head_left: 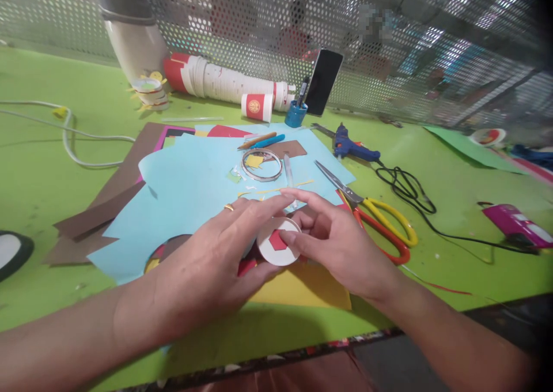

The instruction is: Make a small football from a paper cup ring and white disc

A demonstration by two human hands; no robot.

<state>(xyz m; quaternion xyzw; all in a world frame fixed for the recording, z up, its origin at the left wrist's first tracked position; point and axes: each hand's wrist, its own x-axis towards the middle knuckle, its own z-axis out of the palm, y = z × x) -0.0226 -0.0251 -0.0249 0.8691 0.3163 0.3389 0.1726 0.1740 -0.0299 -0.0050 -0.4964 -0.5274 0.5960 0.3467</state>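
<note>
My left hand point(216, 251) is wrapped round a small paper cup point(268, 252), whose white round end faces up towards me. A small red paper piece point(276, 241) with angled edges lies on that white end. The thumb of my right hand point(332, 242) presses on the red piece, and its other fingers curl behind the cup's far side, partly hidden. Below my hands are sheets of light blue paper point(181, 176) and yellow paper point(311, 288). Scissors point(363, 202) with yellow and orange handles lie just right of my right hand.
A blue glue gun point(352, 147) with a black cord lies to the right. Behind are a tape ring point(261, 165), a blue pen pot point(296, 114), a leaning phone point(324, 82), a paper cup stack point(228, 80) and a white container point(133, 46). A white cable point(64, 132) runs at left.
</note>
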